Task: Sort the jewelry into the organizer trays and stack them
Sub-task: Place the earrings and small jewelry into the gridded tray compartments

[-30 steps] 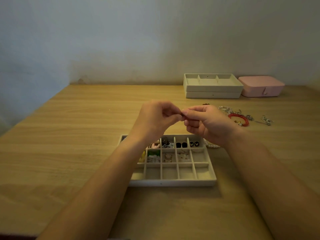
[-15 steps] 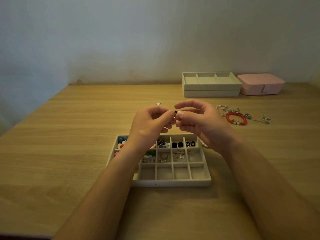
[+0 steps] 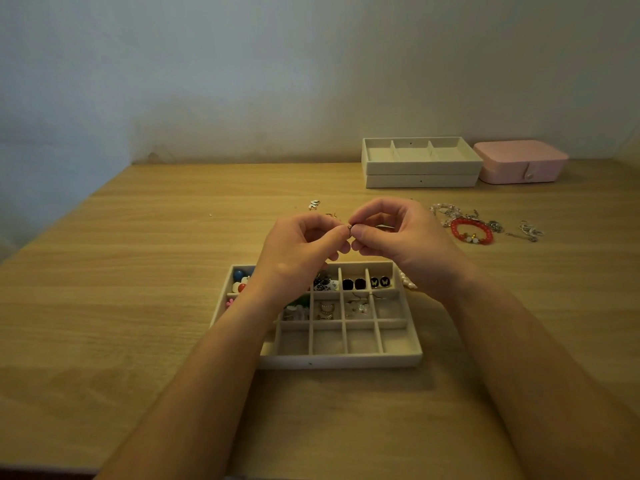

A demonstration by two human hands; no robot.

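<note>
Now the left hand and the right hand both pinch one tiny jewelry piece above the tray. It looks light, thin and bendy, so fingers should hold its edges softly.

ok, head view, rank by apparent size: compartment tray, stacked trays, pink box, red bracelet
1. compartment tray, though it sits nearest the camera, which flatters it
2. stacked trays
3. pink box, only slightly smaller
4. red bracelet

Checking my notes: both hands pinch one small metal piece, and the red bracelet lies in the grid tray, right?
No. In the head view the red bracelet lies on the table, outside the grid tray. The rest holds.
</note>
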